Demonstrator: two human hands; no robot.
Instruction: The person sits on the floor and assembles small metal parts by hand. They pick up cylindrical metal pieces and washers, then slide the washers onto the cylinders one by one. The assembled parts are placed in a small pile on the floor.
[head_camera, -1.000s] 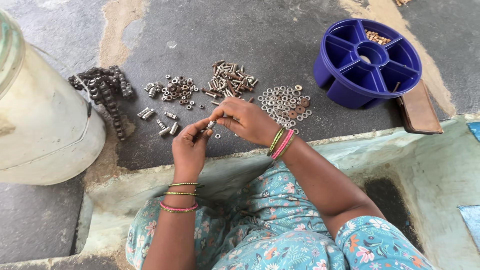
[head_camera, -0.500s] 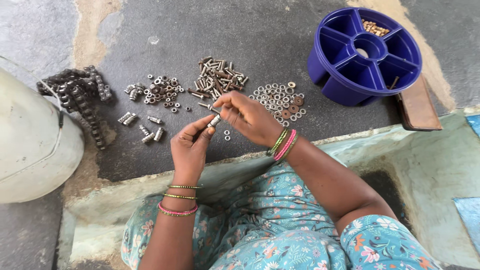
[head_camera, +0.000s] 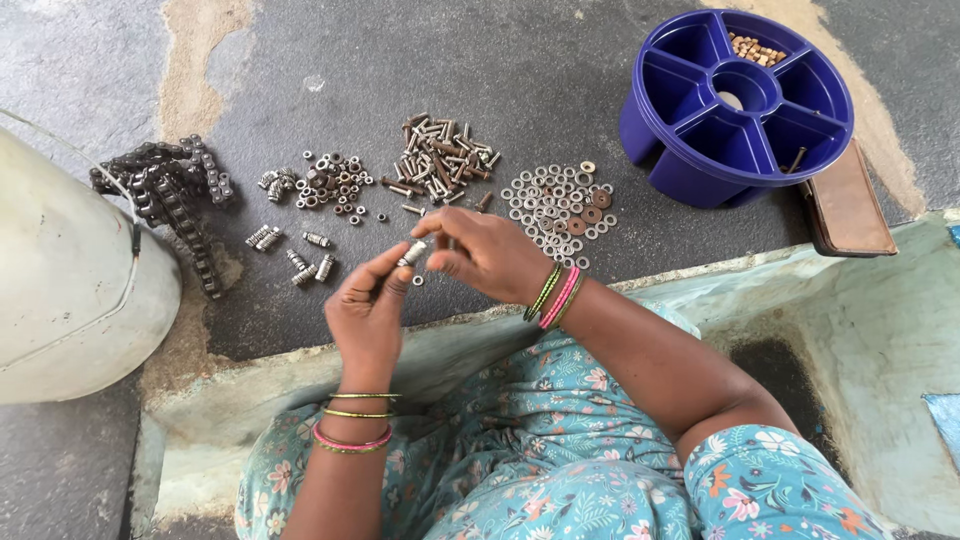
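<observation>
Left hand (head_camera: 368, 318) pinches a short metal bolt (head_camera: 413, 252) between thumb and fingertips. Right hand (head_camera: 487, 255) meets it at the same bolt, fingers curled tight round its upper end. The bolt sits raised above the dark floor (head_camera: 560, 60), just short of the bolt pile (head_camera: 440, 163). Left of that pile: nuts (head_camera: 330, 183), then a roller chain (head_camera: 170, 195). Right of it: washers (head_camera: 558, 205). Farther right: a blue compartment tray (head_camera: 740, 100).

light: soft, even daylight | shadows: faint | focus: sharp, edges perhaps slightly warped
</observation>
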